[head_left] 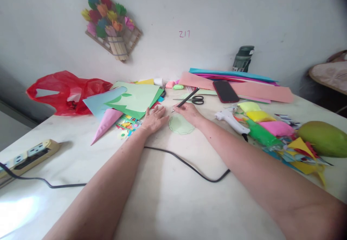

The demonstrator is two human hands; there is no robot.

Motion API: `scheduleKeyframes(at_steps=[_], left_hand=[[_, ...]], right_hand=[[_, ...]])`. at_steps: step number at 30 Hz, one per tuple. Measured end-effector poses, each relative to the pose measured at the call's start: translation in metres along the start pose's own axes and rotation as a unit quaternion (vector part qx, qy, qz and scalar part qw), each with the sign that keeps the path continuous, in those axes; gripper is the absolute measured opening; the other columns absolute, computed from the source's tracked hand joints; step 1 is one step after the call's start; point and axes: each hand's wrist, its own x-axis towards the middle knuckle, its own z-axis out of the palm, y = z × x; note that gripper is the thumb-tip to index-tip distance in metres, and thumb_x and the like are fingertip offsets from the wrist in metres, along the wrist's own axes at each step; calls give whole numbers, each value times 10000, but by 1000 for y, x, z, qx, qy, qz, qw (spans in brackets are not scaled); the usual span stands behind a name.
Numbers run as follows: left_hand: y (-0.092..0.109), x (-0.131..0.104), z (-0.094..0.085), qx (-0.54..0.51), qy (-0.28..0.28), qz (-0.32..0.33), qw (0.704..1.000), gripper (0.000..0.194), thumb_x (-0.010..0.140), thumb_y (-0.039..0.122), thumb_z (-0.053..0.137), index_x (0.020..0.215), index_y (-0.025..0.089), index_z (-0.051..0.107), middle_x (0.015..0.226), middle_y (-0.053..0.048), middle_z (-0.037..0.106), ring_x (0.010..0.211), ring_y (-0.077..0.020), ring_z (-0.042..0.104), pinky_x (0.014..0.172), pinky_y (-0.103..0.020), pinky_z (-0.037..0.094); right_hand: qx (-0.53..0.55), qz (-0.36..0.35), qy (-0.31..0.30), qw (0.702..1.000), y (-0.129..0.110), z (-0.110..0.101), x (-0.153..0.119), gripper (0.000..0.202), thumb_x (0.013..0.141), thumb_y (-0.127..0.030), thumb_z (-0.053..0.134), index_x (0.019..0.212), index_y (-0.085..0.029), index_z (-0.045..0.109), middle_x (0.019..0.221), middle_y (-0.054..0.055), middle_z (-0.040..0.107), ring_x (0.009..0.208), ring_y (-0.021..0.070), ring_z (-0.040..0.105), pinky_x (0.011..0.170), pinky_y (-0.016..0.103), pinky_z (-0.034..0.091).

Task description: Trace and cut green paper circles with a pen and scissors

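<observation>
My right hand is closed round a black pen, its tip pointing down near the upper left rim of a pale green paper circle. Dark scalloped lines run along the edge of that circle. Flat on the table, fingers spread, my left hand rests just left of the circle. Behind the right hand lie black-handled scissors. Green paper sheets and a pink paper cone are to the left of my left hand.
A white glue gun, a phone, bright clay packs, paper scraps and a green fruit lie on the right. A black cord crosses the table. On the left are a red bag and a power strip.
</observation>
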Motion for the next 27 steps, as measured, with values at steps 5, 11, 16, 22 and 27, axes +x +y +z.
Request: scheduleKeyframes(at_steps=[5, 11, 16, 22, 27], left_hand=[[3, -3, 0, 9, 41, 2, 999, 676, 822, 591, 292, 1390, 225, 283, 1450, -17, 271, 1363, -239, 20, 1068, -512, -42], [7, -7, 1, 52, 64, 41, 996, 817, 752, 686, 339, 1397, 188, 278, 1454, -44, 263, 1356, -281, -52, 1057, -510, -100], [5, -6, 3, 56, 55, 42, 996, 814, 759, 696, 303, 1387, 179, 302, 1456, -50, 259, 1352, -292, -69, 1047, -530, -108], [5, -6, 1, 51, 31, 39, 997, 843, 757, 699, 290, 1395, 148, 276, 1469, -62, 217, 1349, -287, -90, 1047, -526, -102], [8, -8, -3, 45, -5, 39, 998, 882, 748, 703, 286, 1407, 119, 233, 1481, -66, 159, 1348, -275, -102, 1047, -513, -102]], right_hand=[[74, 1, -45, 996, -2, -1, 2, 228, 702, -338, 640, 810, -138, 635, 824, 43, 681, 771, 147, 644, 796, 306, 504], [72, -36, -56, 995, -3, 1, 3, 247, 685, -351, 644, 809, -138, 654, 902, 56, 685, 850, 173, 638, 814, 322, 498], [-44, -6, 36, 998, 0, -1, 4, 241, 687, -342, 632, 769, -119, 677, 777, 63, 695, 776, 185, 644, 760, 306, 496], [-143, 3, 23, 989, 9, -4, 3, 219, 656, -361, 666, 775, -180, 698, 885, 38, 700, 891, 199, 634, 857, 335, 465], [-163, -21, 2, 986, 10, -3, 2, 171, 655, -349, 670, 739, -202, 694, 995, 21, 680, 975, 196, 611, 911, 343, 442]])
